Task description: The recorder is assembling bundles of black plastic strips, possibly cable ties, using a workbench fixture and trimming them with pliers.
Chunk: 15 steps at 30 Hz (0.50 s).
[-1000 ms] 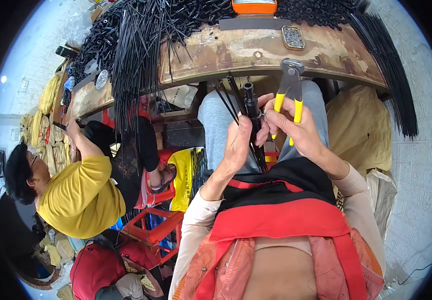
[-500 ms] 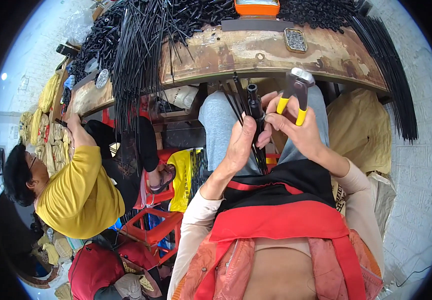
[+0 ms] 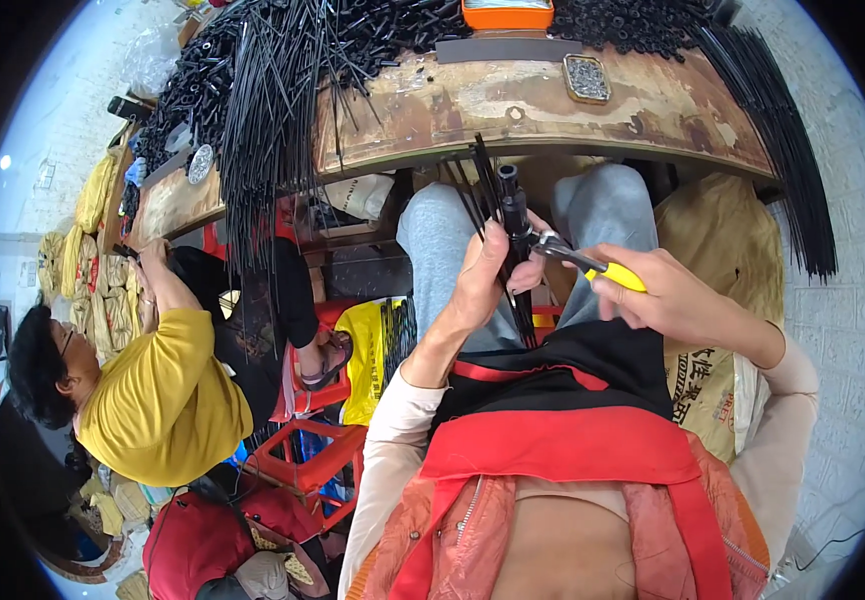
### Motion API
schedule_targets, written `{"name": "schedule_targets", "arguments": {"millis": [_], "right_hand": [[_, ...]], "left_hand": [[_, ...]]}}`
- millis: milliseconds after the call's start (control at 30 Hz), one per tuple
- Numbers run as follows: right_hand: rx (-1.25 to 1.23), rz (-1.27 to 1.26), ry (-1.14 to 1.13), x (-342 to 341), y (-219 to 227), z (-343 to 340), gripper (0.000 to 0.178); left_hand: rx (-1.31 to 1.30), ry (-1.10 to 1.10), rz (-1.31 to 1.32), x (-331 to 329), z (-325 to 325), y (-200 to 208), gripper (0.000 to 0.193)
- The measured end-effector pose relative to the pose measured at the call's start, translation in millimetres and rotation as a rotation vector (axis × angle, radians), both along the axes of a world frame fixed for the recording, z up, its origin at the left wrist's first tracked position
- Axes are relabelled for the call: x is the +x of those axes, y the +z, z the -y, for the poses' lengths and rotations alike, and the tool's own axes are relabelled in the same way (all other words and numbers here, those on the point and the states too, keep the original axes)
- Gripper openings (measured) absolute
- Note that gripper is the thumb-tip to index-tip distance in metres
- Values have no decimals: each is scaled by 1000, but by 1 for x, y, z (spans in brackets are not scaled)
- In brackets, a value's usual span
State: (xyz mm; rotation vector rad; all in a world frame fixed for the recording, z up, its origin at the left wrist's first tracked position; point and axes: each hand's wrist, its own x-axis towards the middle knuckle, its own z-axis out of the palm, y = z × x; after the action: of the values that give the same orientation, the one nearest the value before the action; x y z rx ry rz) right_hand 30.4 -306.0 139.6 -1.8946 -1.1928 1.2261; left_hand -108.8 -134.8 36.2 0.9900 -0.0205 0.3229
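My left hand (image 3: 483,268) is closed around a black tubular fitting (image 3: 511,195) and several thin black rods, which stick up past the thumb and run down toward my lap. My right hand (image 3: 665,285) grips the yellow handle of a pair of pincers (image 3: 618,276). Their metal jaws point left and meet the side of the fitting, next to my left fingers. Whether the jaws bite on something small there is hidden. Both hands are above my lap, between my knees and in front of the worn wooden bench (image 3: 423,115).
On the bench lie heaps of black fittings (image 3: 193,100), hanging bundles of black rods (image 3: 273,130), a small tray of metal bits (image 3: 587,78) and an orange box (image 3: 508,14). A co-worker in a yellow top (image 3: 168,400) sits at left near a red stool (image 3: 313,455).
The pincers have swung down from pointing upward with handles spread to lying level, jaws at the fitting. My right hand has shifted right and turned. The left hand keeps its hold.
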Motion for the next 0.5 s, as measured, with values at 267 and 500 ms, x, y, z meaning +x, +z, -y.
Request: {"name": "schedule_targets", "arguments": {"millis": [267, 500], "right_hand": [[-218, -410, 32, 21, 22, -3, 27], [-130, 63, 90, 5, 17, -9, 33]], "left_hand": [[58, -115, 94, 5, 0, -3, 58], [38, 115, -41, -8, 11, 5, 52]]}}
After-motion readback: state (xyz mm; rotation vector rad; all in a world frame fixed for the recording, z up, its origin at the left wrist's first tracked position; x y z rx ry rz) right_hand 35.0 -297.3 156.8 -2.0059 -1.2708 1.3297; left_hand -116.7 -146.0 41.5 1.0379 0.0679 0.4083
